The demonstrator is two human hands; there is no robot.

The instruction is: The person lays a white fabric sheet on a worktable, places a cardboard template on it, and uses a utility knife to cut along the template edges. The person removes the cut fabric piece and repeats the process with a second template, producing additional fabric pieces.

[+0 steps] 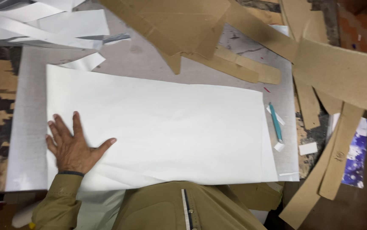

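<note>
- One hand shows in the head view: the left hand (73,147) lies flat at about eight o'clock, fingers spread and thumb out towards three o'clock, palm pressing down and gripping nothing.
- It rests on the white sheet (166,132), which fills the middle of the grey work board (25,127) and hangs a little over the near edge at six o'clock, against the person's olive shirt (170,208).
- The right hand is not in view, so whether it is open or closed cannot be told.
- To hold the sheet well, the palm should probably stay flat with even weight, so the paper neither creeps nor puckers; a faint crease near the lower edge suggests it is not quite smooth there.
- One teal-handled tool (275,122) lies at three o'clock, just off the sheet's right edge; whether it is a knife or a pen is hard to say from here.
- Roughly three small white offcuts (307,148) lie beside it.
- Several brown cardboard pieces (183,25) overlap from twelve to four o'clock, too many and too layered to count exactly.
- Some white paper strips (43,25) are heaped at eleven o'clock.
- One blue printed scrap (357,164) peeps out at four o'clock.
</note>
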